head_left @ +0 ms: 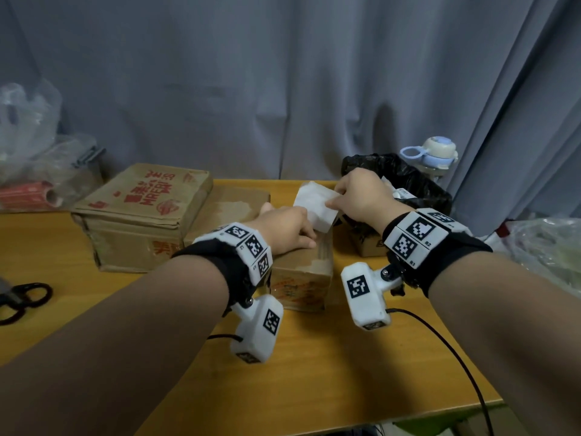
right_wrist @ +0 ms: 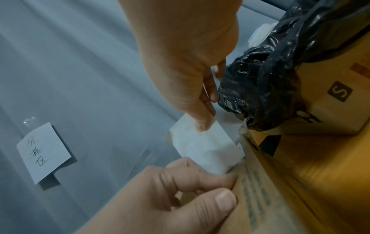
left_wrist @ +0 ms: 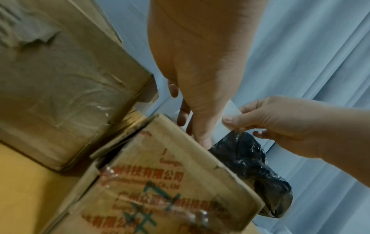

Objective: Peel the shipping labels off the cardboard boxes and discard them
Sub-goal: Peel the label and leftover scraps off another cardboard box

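A brown cardboard box (head_left: 301,278) with red print stands mid-table. My left hand (head_left: 289,228) lies on its top, thumb against the side face and fingers bent over the edge, gripping the box (left_wrist: 170,174). A white shipping label (head_left: 314,199) rises from the box's far right edge, its blank back towards me. My right hand (head_left: 349,196) pinches the label's upper edge between thumb and fingers. In the right wrist view the label (right_wrist: 204,147) still clings to the box (right_wrist: 270,197) at its lower corner, beside the left hand (right_wrist: 180,190).
A black plastic bag (head_left: 408,180) lies just right of the hands over a small box (right_wrist: 330,102). A larger box (head_left: 138,215) stands at the left. Scissors (head_left: 22,297) lie at the left edge, a bottle (head_left: 434,152) at the back right, and a cable (head_left: 456,357) crosses the near right.
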Available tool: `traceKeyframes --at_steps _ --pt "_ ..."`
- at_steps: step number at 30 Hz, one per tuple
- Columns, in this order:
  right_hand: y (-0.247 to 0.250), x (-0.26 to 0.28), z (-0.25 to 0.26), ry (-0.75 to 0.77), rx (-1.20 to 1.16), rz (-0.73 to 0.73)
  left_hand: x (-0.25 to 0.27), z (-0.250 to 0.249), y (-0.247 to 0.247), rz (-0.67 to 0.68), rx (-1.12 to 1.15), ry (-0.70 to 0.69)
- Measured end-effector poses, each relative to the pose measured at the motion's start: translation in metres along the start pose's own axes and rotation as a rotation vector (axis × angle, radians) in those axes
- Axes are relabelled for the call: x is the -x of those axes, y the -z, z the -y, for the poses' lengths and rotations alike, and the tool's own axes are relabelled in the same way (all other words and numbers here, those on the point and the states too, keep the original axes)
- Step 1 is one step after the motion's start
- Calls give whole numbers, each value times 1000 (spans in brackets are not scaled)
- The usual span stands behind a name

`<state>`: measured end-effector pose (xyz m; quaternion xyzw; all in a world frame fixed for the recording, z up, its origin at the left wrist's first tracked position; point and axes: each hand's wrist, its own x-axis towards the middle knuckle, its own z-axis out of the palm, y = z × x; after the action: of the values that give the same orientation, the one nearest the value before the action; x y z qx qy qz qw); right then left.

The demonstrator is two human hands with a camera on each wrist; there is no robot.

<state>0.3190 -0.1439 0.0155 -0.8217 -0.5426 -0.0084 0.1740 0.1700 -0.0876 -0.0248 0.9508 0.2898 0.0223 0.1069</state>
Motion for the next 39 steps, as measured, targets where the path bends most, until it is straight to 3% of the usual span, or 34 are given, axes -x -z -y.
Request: traceKeyframes --at_steps 5,14,19,24,28,32,36,39 --pt "4 -2 3 -86 -6 -1 6 2 -4 -13 50 26" --pt "7 2 10 -10 76 -74 12 -1 -1 51 45 46" --pt "5 -1 6 -42 -15 -88 10 -8 5 69 12 50" --pt "37 -14 -4 -127 -463 -251 12 -6 1 49 -9 53" --pt "79 -11 -10 -73 -510 -158 12 -5 0 31 0 57" --pt "54 -6 -3 -55 -516 -108 11 -4 3 4 23 47" --pt "37 1 -2 -71 -784 -32 11 -4 0 -20 -55 22" --pt "37 4 -4 -75 -919 18 11 -1 -2 -103 13 48"
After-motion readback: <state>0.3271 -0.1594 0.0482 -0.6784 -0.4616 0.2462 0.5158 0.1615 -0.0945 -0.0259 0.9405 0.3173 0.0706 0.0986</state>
